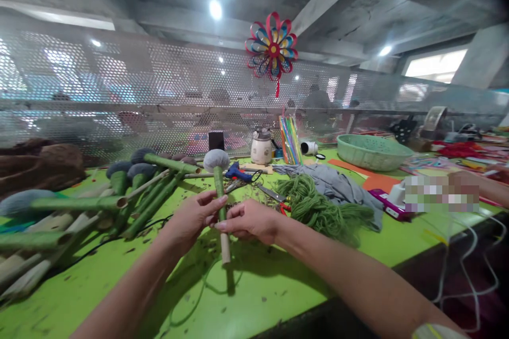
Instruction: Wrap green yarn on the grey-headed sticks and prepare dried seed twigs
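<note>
Between my hands stands a padded mallet (225,248), nearly upright over the table. Its round head is covered in grey cloth, green yarn wraps the upper handle, and the lower end shows bare wood. My left hand (194,217) is closed, its thumb and fingers on the wrapped handle. From the other side my right hand (248,221) pinches the handle a little lower, near where the wrapping ends. A loose strand of green yarn (186,318) loops on the tabletop below. Right of my right hand lies a heap of green yarn (318,204).
Several green-wrapped mallets (79,203) pile up at left. Scissors (272,192) and a blue glue gun (237,172) lie behind my hands. A grey cloth (338,185), green basket (369,153) and purple power strip (392,205) sit to the right, near another person's arm (491,189).
</note>
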`<control>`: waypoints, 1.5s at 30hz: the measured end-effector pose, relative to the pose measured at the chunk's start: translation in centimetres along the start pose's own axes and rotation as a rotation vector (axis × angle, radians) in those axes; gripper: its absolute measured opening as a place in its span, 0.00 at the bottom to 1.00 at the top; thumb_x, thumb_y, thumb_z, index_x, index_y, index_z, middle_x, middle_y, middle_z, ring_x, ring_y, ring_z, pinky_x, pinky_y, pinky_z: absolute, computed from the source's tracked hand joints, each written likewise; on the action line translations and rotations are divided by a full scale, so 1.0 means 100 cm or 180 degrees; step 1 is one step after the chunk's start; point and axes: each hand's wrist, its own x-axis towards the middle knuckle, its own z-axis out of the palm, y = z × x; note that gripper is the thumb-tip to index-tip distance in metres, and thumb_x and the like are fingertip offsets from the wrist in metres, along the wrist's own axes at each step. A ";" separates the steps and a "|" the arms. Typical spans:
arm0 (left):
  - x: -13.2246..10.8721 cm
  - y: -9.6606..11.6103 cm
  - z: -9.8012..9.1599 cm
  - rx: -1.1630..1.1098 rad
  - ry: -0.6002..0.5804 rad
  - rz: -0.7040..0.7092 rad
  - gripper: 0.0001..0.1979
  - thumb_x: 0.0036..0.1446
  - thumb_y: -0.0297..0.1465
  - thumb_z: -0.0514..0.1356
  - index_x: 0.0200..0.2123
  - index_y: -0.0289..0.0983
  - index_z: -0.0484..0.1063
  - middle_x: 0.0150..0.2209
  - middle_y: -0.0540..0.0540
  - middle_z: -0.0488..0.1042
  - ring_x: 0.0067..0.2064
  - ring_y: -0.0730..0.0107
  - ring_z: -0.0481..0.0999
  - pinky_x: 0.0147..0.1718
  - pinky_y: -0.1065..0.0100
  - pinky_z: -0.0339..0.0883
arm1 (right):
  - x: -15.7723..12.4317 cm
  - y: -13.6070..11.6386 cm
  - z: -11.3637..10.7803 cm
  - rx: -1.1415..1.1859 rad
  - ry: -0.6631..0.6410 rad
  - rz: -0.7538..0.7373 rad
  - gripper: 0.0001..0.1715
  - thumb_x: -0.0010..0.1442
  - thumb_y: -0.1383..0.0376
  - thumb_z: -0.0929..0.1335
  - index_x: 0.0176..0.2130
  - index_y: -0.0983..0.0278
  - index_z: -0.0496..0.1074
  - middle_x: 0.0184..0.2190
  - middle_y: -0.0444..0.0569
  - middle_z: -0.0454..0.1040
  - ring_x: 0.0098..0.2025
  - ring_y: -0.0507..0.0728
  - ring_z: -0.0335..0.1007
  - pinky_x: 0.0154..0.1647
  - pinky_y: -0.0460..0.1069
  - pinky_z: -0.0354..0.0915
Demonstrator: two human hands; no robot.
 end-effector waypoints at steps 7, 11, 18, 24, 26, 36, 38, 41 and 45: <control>-0.005 0.007 -0.002 -0.0165 -0.0481 -0.0084 0.13 0.47 0.32 0.67 0.36 0.32 0.75 0.22 0.52 0.68 0.20 0.84 0.59 0.18 0.79 0.51 | -0.002 -0.002 -0.005 -0.0041 -0.0542 0.0056 0.16 0.46 0.61 0.75 0.26 0.69 0.69 0.13 0.33 0.54 0.15 0.42 0.42 0.16 0.44 0.37; -0.011 0.011 0.001 -0.0611 -0.0606 -0.0063 0.15 0.47 0.29 0.67 0.40 0.32 0.75 0.21 0.52 0.67 0.19 0.84 0.61 0.19 0.79 0.54 | -0.007 -0.004 -0.006 0.0048 -0.0728 0.0016 0.16 0.47 0.61 0.75 0.32 0.70 0.71 0.15 0.34 0.53 0.16 0.43 0.42 0.17 0.44 0.39; -0.009 0.004 0.011 -0.0380 -0.0340 0.0120 0.19 0.44 0.31 0.68 0.41 0.32 0.75 0.31 0.45 0.74 0.27 0.77 0.69 0.23 0.75 0.59 | -0.007 -0.001 -0.005 -0.0076 -0.0413 -0.0018 0.16 0.50 0.59 0.73 0.26 0.68 0.66 0.11 0.32 0.51 0.15 0.43 0.40 0.17 0.44 0.38; -0.005 -0.001 0.010 -0.0049 -0.0087 0.0218 0.15 0.41 0.32 0.70 0.33 0.31 0.75 0.26 0.48 0.73 0.25 0.77 0.68 0.21 0.75 0.56 | -0.004 0.002 -0.007 -0.0160 -0.0242 0.0105 0.18 0.49 0.58 0.73 0.24 0.68 0.65 0.12 0.33 0.52 0.13 0.43 0.41 0.16 0.44 0.36; -0.005 0.000 0.007 -0.0125 -0.0139 0.0228 0.13 0.42 0.31 0.69 0.33 0.31 0.75 0.26 0.48 0.72 0.26 0.77 0.68 0.22 0.75 0.57 | -0.004 0.001 -0.009 -0.0102 -0.0390 0.0099 0.17 0.50 0.58 0.73 0.27 0.69 0.67 0.12 0.34 0.53 0.14 0.42 0.41 0.16 0.44 0.35; -0.005 0.002 0.005 -0.0518 -0.0195 0.0206 0.19 0.45 0.30 0.68 0.42 0.33 0.74 0.31 0.45 0.76 0.32 0.73 0.73 0.28 0.74 0.63 | -0.001 0.006 -0.011 0.0077 -0.0279 -0.0019 0.17 0.49 0.58 0.73 0.27 0.67 0.66 0.12 0.33 0.52 0.14 0.43 0.41 0.16 0.43 0.37; -0.003 -0.001 0.006 -0.0307 0.0018 0.0215 0.19 0.43 0.31 0.69 0.41 0.33 0.75 0.30 0.47 0.75 0.29 0.75 0.72 0.24 0.75 0.60 | 0.001 0.007 -0.011 -0.0035 -0.0148 -0.0015 0.18 0.47 0.58 0.74 0.26 0.67 0.66 0.12 0.33 0.53 0.14 0.43 0.42 0.15 0.43 0.37; -0.001 -0.005 0.007 -0.0158 0.0078 0.0118 0.18 0.41 0.32 0.70 0.38 0.32 0.77 0.28 0.47 0.74 0.27 0.77 0.69 0.23 0.74 0.59 | 0.002 0.009 -0.010 -0.0148 -0.0054 0.0021 0.20 0.46 0.57 0.75 0.24 0.67 0.65 0.11 0.34 0.54 0.13 0.43 0.42 0.15 0.43 0.37; -0.002 -0.003 0.006 -0.0365 -0.0130 -0.0025 0.20 0.39 0.31 0.71 0.39 0.31 0.77 0.28 0.46 0.74 0.27 0.75 0.71 0.23 0.74 0.60 | 0.000 0.008 -0.010 -0.0096 -0.0235 0.0103 0.18 0.49 0.58 0.74 0.26 0.68 0.67 0.12 0.35 0.55 0.14 0.43 0.43 0.15 0.42 0.36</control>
